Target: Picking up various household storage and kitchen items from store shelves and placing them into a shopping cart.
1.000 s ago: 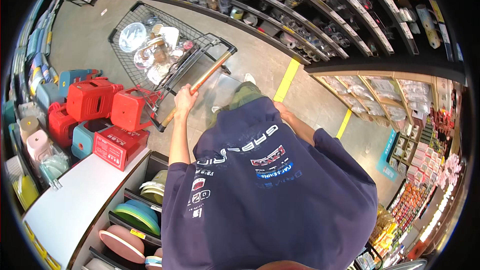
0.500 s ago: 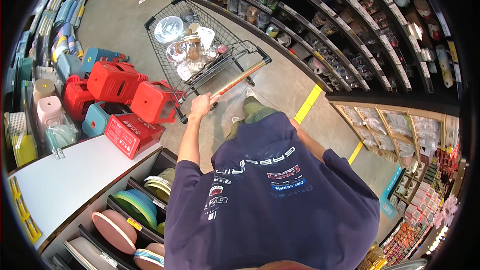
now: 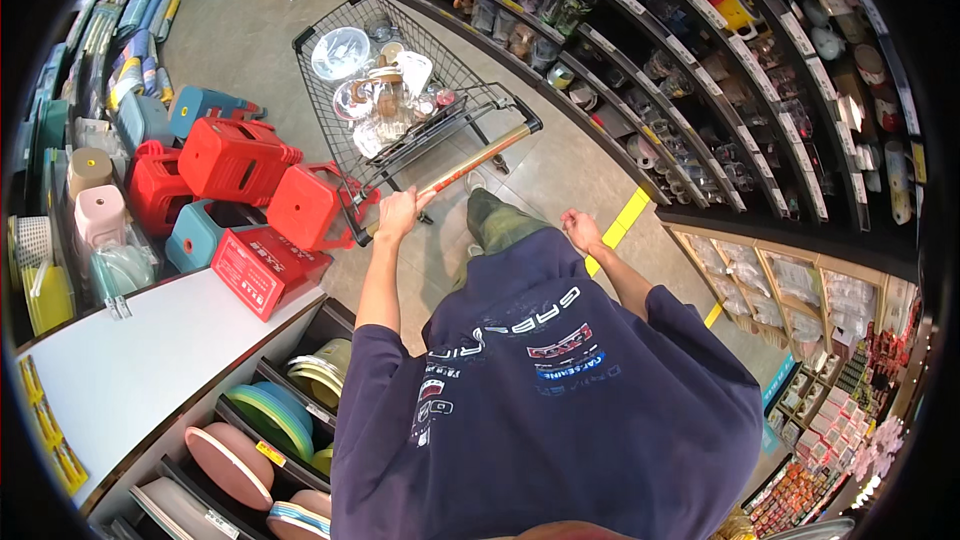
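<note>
My left hand (image 3: 402, 212) grips the left end of the handle bar (image 3: 478, 162) of a black wire shopping cart (image 3: 325, 105). Inside the cart lie a round clear-wrapped bowl (image 3: 340, 53), a white dish (image 3: 413, 70) and several shiny, plastic-wrapped items, too small to name. At my right side, away from the handle, hangs my right hand (image 3: 581, 229). Its fingers are loosely curled in, and nothing shows in them.
Red stools (image 3: 232, 162) and a blue stool (image 3: 205, 235) crowd the cart's left side. Near them are a red box (image 3: 262, 275) and a white counter (image 3: 170, 340). Round plates (image 3: 228, 465) fill a rack at lower left. Shelves (image 3: 690, 65) curve along the right, beside a yellow floor stripe (image 3: 632, 215).
My right hand has come out from beside my body into view, swinging forward. My left hand stays on the handle. The cart has barely shifted in the view.
</note>
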`<state>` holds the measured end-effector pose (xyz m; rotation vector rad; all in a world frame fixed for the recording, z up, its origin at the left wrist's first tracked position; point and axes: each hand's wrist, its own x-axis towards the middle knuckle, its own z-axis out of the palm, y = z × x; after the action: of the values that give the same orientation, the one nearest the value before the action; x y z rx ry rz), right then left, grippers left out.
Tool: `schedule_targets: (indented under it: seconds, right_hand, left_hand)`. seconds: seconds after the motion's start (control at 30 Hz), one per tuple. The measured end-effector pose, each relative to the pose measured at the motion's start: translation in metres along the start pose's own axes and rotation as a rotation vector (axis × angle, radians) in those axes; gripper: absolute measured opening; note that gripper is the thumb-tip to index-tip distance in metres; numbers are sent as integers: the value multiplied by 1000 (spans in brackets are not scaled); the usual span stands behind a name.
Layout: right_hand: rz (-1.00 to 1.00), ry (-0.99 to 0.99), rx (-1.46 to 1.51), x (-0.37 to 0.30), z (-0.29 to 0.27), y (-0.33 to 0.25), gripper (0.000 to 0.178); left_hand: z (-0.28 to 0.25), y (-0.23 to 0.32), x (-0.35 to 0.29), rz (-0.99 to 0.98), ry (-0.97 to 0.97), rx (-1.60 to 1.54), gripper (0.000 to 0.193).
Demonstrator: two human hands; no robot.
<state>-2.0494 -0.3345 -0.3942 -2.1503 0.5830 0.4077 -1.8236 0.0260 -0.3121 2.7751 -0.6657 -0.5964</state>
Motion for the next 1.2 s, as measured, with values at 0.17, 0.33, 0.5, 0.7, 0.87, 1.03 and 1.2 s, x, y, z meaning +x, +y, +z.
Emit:
schedule_targets:
  seconds: [0.17, 0.33, 0.5, 0.7, 0.87, 1.03, 1.2]
  right_hand:
    - [77, -57, -8, 38, -1, -21, 23]
    - [115, -84, -36, 75, -11, -26, 22]
    - [63, -151, -147, 110, -19, -33, 22]
    - [55, -170, -130, 142, -22, -42, 22]
    - [106, -120, -143, 143, -26, -33, 21]
    - [145, -77, -164, 129, -19, -24, 19]
    - [210, -65, -120, 99, 5, 10, 14]
  left_hand:
    - [-18, -14, 24, 4, 4, 15, 60]
    - [-36, -28, 52, -43, 23, 38, 58]
    - [-52, -45, 81, -75, 48, 19, 56]
    - [-71, -58, 112, -115, 60, 55, 52]
    - [-82, -59, 131, -87, 83, 69, 44]
    - [-78, -68, 130, -55, 113, 107, 32]
    - [-69, -63, 126, -63, 93, 98, 29]
